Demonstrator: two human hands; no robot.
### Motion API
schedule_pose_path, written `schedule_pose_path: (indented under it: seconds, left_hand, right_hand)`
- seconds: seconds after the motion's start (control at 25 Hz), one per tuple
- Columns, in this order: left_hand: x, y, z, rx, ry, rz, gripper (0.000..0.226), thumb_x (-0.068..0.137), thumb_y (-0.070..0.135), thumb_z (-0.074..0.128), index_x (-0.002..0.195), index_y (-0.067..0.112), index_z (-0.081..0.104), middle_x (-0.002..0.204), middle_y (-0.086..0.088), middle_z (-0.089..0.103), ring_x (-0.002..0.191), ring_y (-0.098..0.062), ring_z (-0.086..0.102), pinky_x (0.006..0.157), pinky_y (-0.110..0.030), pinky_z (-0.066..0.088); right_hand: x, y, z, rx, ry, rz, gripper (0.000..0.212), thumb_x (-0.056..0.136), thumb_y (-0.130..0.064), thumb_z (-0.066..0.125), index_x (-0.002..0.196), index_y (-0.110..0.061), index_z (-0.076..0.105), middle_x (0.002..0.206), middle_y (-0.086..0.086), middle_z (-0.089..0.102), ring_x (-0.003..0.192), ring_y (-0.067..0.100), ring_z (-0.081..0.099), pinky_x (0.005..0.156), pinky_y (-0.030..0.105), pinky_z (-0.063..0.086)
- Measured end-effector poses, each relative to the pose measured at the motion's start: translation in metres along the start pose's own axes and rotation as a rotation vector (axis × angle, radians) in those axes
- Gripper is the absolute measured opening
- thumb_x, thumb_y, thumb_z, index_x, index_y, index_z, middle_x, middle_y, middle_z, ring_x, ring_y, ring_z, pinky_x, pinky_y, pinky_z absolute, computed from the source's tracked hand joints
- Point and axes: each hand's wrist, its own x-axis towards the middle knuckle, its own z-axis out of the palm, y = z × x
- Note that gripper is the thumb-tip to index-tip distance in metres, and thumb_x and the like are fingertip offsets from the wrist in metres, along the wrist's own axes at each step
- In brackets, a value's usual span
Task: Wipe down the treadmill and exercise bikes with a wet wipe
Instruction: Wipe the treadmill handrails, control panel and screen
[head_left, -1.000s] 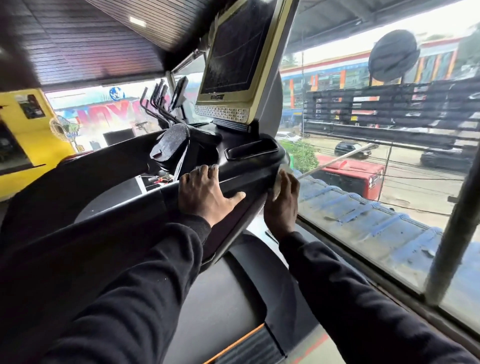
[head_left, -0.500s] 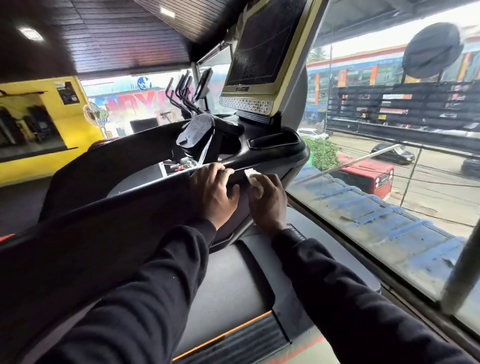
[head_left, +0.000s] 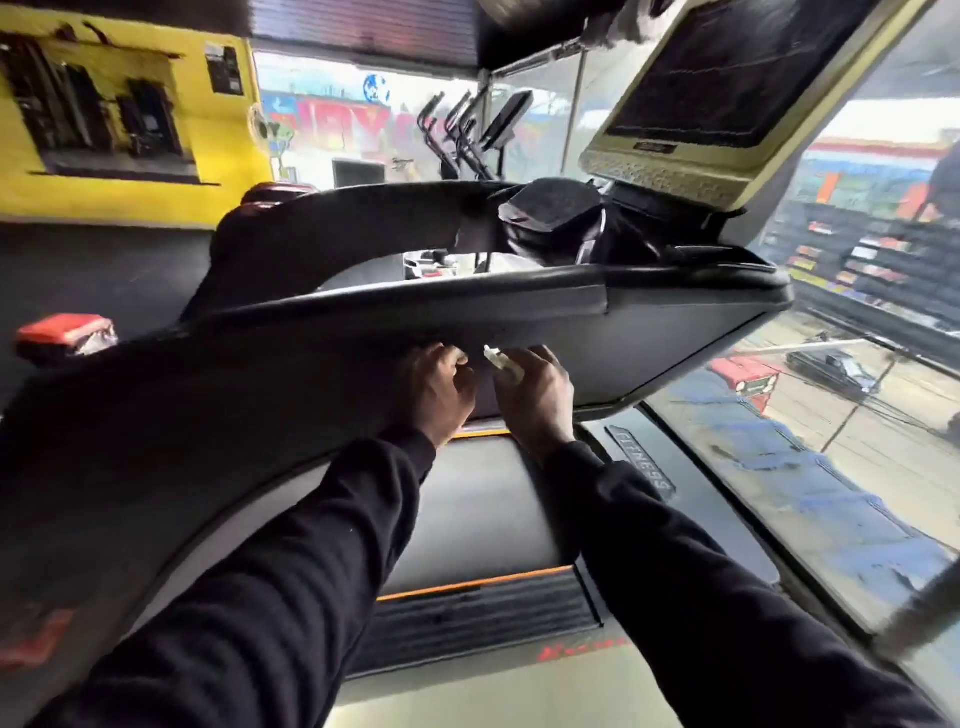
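The treadmill's black console bar (head_left: 467, 317) runs across the middle of the head view, with its screen (head_left: 727, 78) at the upper right. Both of my hands are under the bar's lower edge. My right hand (head_left: 535, 395) pinches a crumpled white wet wipe (head_left: 501, 359) against the underside of the bar. My left hand (head_left: 434, 389) sits just left of it with its fingers curled, and its fingertips reach up behind the bar's edge, so what they touch is hidden. Below my arms lies the treadmill's motor cover (head_left: 483, 514) with an orange strip.
A large window (head_left: 831, 467) on the right looks onto a street with cars. Exercise bike handlebars (head_left: 457, 135) stand behind the console. A yellow wall (head_left: 130, 182) is at the back left, and a red item (head_left: 65, 332) shows at the left.
Both hands moved from the top of the console bar down under its lower edge. My right hand came in from the bar's right end with the wipe. The view dropped lower.
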Motion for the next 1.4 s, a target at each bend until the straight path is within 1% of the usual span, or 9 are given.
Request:
schedule_pose_path:
  seconds: [0.16,0.28,0.44,0.56,0.72,0.84,0.96,1.24,1.4]
  left_hand:
    - [-0.057,-0.091,-0.067,0.062,0.019,-0.143,0.034,0.077,0.028,0.042,0.078,0.008,0.069,0.075,-0.010,0.068,0.069,-0.034,0.064,0.068,-0.039,0.054]
    - [-0.093,-0.151,-0.130,0.217,0.006,-0.352,0.031,0.078,0.026,0.048,0.088,0.011,0.073,0.080,-0.011,0.073,0.073,-0.036,0.069,0.067,-0.039,0.053]
    - [-0.129,-0.213,-0.203,0.431,-0.097,-0.615,0.032,0.087,0.020,0.056,0.116,0.019,0.068,0.104,-0.012,0.073,0.099,-0.037,0.066,0.083,-0.041,0.050]
    - [-0.165,-0.267,-0.253,0.500,-0.083,-0.784,0.044,0.087,0.021,0.047,0.128,0.018,0.062,0.127,-0.009,0.064,0.118,-0.032,0.058,0.098,-0.039,0.045]
    - [-0.203,-0.326,-0.313,0.592,-0.062,-0.965,0.054,0.081,0.035,0.036,0.123,0.016,0.063,0.123,-0.009,0.065,0.113,-0.030,0.059,0.096,-0.035,0.046]
    - [-0.210,-0.351,-0.358,0.639,0.028,-1.106,0.047,0.082,0.034,0.052,0.123,0.016,0.063,0.121,-0.009,0.065,0.112,-0.031,0.059,0.093,-0.035,0.046]
    - [-0.211,-0.381,-0.405,0.737,0.099,-1.209,0.044,0.090,0.027,0.055,0.133,0.017,0.057,0.129,-0.007,0.060,0.119,-0.028,0.054,0.098,-0.034,0.043]
    - [-0.230,-0.443,-0.500,0.771,0.307,-1.371,0.038,0.090,0.026,0.055,0.128,0.023,0.060,0.124,0.000,0.065,0.116,-0.023,0.058,0.095,-0.032,0.046]
    - [-0.249,-0.497,-0.573,0.776,0.355,-1.392,0.036,0.090,0.027,0.057,0.125,0.024,0.061,0.121,0.001,0.066,0.114,-0.023,0.059,0.095,-0.034,0.047]
  right_hand:
    - [-0.049,-0.069,0.069,0.027,-0.224,-0.090,0.029,0.084,-0.026,0.051,0.099,-0.017,0.074,0.100,0.008,0.066,0.089,0.030,0.062,0.071,0.030,0.043]
    - [-0.085,-0.124,0.129,0.053,-0.412,-0.172,0.024,0.084,-0.022,0.056,0.098,-0.014,0.074,0.102,0.009,0.066,0.090,0.033,0.063,0.073,0.033,0.047]
    - [-0.123,-0.184,0.204,0.035,-0.635,-0.305,0.021,0.089,-0.022,0.058,0.103,-0.013,0.071,0.108,0.011,0.065,0.096,0.036,0.063,0.074,0.036,0.047]
    - [-0.157,-0.233,0.259,0.100,-0.792,-0.407,0.028,0.088,-0.020,0.058,0.113,-0.016,0.070,0.115,0.011,0.064,0.101,0.035,0.062,0.080,0.038,0.046]
    - [-0.193,-0.292,0.327,0.105,-0.974,-0.544,0.035,0.091,-0.021,0.053,0.124,-0.020,0.064,0.118,0.014,0.065,0.108,0.036,0.060,0.086,0.036,0.044]
    - [-0.212,-0.340,0.378,0.262,-1.062,-0.598,0.033,0.087,-0.015,0.054,0.117,-0.018,0.067,0.114,0.013,0.067,0.105,0.035,0.061,0.079,0.033,0.044]
    - [-0.227,-0.398,0.420,0.369,-1.181,-0.570,0.028,0.087,-0.014,0.053,0.110,-0.019,0.069,0.110,0.007,0.066,0.101,0.031,0.062,0.067,0.023,0.033]
    - [-0.267,-0.514,0.496,0.469,-1.295,-0.655,0.026,0.087,-0.014,0.051,0.105,-0.018,0.070,0.112,0.009,0.067,0.100,0.031,0.062,0.069,0.020,0.032]
    - [-0.309,-0.592,0.542,0.485,-1.292,-0.702,0.021,0.085,-0.016,0.053,0.097,-0.020,0.069,0.108,0.006,0.069,0.097,0.032,0.063,0.069,0.023,0.036]
